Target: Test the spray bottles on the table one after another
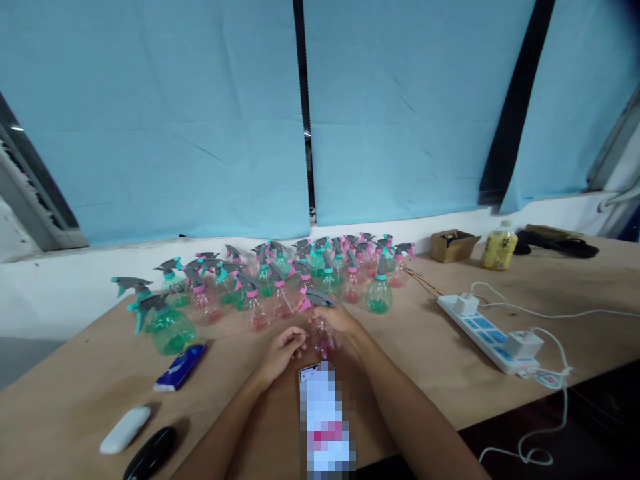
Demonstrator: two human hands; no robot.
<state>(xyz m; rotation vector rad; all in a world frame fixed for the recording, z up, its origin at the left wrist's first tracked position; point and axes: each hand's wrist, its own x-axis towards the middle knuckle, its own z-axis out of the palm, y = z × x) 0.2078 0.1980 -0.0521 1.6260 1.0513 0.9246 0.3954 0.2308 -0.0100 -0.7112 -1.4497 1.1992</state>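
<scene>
A clear spray bottle (pixel 323 339) with pinkish liquid and a grey-and-pink trigger head stands upright at the middle of the table. My right hand (pixel 336 316) is closed around it just below the head, fingers partly hidden behind it. Left of that bottle, my left hand (pixel 287 352) rests with loosely curled fingers, apart from it and with nothing visible in them. Just in front lies a phone (pixel 324 407), its screen blurred out. Behind my hands stand several similar bottles, some with green liquid like the green spray bottle (pixel 379 297), others pink.
On the left lie a blue packet (pixel 181 367), a white case (pixel 125 430) and a black rounded object (pixel 151 455). A power strip (pixel 483 333) with white cables sits right. Farther back are a small cardboard box (pixel 453 246) and a yellow-labelled drink bottle (pixel 499 247). Blue curtains hang behind.
</scene>
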